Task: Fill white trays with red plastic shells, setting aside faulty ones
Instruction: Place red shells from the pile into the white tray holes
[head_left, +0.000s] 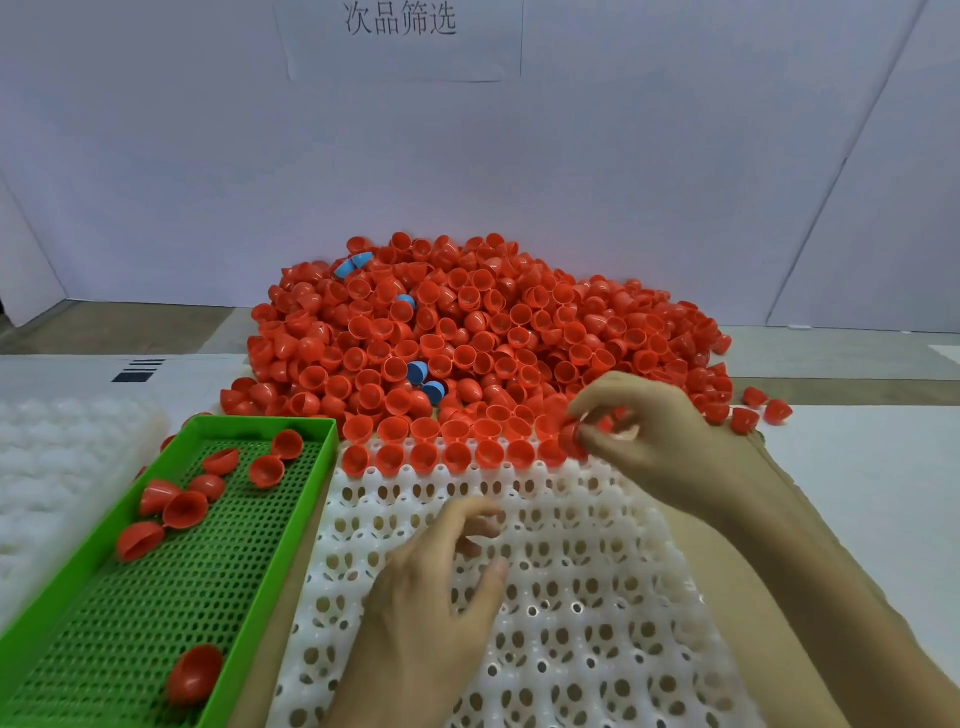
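Shells (457, 455) in white tray (597, 597), stray shells (185, 509) in green tray (297, 525), right hand (675, 447) pinching one shell (570, 439), left hand (431, 613) relaxed, empty.

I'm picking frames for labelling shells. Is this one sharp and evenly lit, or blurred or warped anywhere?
Head view: light soft and even, no glare; right hand pinching a red shell is slightly motion-blurred; white tray at far left is smeared; wall seams lean from wide-angle distortion.
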